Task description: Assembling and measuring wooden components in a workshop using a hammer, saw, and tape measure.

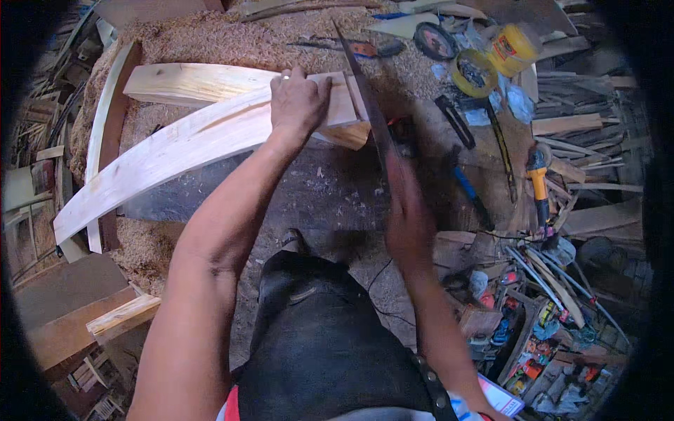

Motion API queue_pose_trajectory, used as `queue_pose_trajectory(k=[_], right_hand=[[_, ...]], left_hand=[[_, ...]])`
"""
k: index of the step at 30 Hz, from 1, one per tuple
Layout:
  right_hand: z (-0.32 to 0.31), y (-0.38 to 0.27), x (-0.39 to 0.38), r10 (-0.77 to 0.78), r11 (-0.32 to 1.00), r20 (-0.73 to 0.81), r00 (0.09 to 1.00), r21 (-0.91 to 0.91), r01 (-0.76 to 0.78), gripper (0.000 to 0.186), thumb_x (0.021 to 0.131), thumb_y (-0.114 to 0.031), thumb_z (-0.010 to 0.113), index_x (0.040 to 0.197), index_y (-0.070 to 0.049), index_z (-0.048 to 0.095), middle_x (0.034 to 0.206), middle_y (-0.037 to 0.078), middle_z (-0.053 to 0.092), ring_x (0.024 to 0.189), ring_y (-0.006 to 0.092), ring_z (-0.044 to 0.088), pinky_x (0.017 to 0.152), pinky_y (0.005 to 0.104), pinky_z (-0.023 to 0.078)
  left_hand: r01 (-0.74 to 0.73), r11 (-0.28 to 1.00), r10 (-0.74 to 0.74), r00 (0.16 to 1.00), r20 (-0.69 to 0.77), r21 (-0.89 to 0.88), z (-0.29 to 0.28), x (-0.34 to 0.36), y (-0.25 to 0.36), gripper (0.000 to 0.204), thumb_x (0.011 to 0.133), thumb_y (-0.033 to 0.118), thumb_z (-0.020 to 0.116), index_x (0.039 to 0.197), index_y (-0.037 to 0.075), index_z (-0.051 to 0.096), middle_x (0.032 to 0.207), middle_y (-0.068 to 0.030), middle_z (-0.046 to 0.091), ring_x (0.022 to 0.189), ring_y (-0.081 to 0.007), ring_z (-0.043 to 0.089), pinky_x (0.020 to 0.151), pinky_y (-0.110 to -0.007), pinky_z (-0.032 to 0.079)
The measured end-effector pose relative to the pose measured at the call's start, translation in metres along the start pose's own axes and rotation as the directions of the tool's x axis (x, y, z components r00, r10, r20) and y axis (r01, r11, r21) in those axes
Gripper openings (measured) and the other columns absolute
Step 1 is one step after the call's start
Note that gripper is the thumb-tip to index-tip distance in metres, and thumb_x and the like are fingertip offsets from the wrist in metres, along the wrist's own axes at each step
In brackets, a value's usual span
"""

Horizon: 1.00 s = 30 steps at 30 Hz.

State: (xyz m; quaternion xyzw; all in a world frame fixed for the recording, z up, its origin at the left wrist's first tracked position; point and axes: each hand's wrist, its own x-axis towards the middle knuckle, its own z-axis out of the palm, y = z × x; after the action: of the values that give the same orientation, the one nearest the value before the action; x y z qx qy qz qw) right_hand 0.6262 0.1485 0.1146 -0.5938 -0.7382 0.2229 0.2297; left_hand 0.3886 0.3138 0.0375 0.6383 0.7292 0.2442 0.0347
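Note:
My left hand [300, 105] grips the end of a long pale board [175, 156], fingers curled over its top edge, with a ring on one finger. The board lies across another pale board [186, 81] on the workbench. My right hand [411, 224], smeared by motion, is closed on a handsaw whose long dark blade [368, 91] runs upward beside the board's right end. The saw's handle is blurred and mostly hidden by my hand. An upright pale plank [102, 154] rests at the bench's left.
Sawdust [168, 42] covers the bench's back. A hammer [469, 188], yellow tubs [512, 49], a dark tape roll [432, 40] and an angle grinder [539, 175] lie rightward. Wood scraps [569, 123] and a tool box [526, 351] surround the bench [253, 196].

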Motion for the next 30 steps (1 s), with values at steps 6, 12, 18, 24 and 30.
queue_pose_trajectory(k=[6,12,18,24,30], right_hand=[[0.045,0.03,0.068,0.011,0.999,-0.095,0.995,0.049,-0.006,0.065,0.103,-0.015,0.06,0.164,-0.023,0.038,0.134,0.028,0.067,0.117,0.051,0.066,0.094,0.0575,0.056],[0.024,0.009,0.06,0.082,0.989,-0.084,0.993,0.129,-0.071,0.066,0.102,-0.012,0.06,0.163,-0.022,0.039,0.13,0.029,0.068,0.111,0.0512,0.069,0.092,0.0584,0.056],[0.02,0.045,0.082,-0.004,1.0,-0.136,0.991,-0.011,0.003,0.065,0.102,-0.01,0.058,0.164,-0.021,0.039,0.132,0.031,0.066,0.115,0.0527,0.067,0.096,0.0573,0.055],[0.007,0.052,0.072,0.074,0.997,0.016,0.997,0.02,-0.075,0.063,0.105,-0.012,0.054,0.165,-0.02,0.038,0.15,0.028,0.057,0.13,0.0493,0.061,0.106,0.0507,0.052],[-0.065,0.024,-0.084,0.204,0.979,0.055,0.977,-0.031,-0.203,0.057,0.106,-0.005,0.053,0.161,-0.017,0.045,0.157,0.019,0.055,0.138,0.0414,0.059,0.114,0.0496,0.049]], left_hand=[[-0.144,0.989,0.148,0.982,0.115,-0.04,-0.005,-0.001,-0.012,0.067,0.093,0.054,0.073,0.117,-0.008,0.071,0.121,-0.0288,0.068,0.123,-0.0465,0.059,0.11,-0.054,0.042],[-0.363,0.925,0.381,0.894,0.238,-0.117,-0.031,-0.002,-0.024,0.121,0.061,0.064,0.092,0.15,-0.005,0.047,0.14,-0.0249,0.061,0.135,-0.0419,0.054,0.119,-0.051,0.034],[-0.312,0.941,0.335,0.917,0.216,-0.134,-0.004,0.012,0.002,0.115,0.061,0.066,0.09,0.144,-0.004,0.051,0.138,-0.0268,0.063,0.134,-0.0443,0.055,0.12,-0.051,0.035],[-0.358,0.933,0.35,0.922,0.164,0.027,0.0,0.01,0.008,0.118,0.063,0.072,0.086,0.146,-0.005,0.052,0.14,-0.0246,0.06,0.139,-0.0418,0.05,0.12,-0.05,0.035],[-0.29,0.956,0.292,0.928,0.23,-0.043,-0.011,0.011,0.016,0.113,0.064,0.07,0.086,0.142,-0.005,0.054,0.139,-0.0241,0.06,0.137,-0.0408,0.051,0.118,-0.05,0.036]])
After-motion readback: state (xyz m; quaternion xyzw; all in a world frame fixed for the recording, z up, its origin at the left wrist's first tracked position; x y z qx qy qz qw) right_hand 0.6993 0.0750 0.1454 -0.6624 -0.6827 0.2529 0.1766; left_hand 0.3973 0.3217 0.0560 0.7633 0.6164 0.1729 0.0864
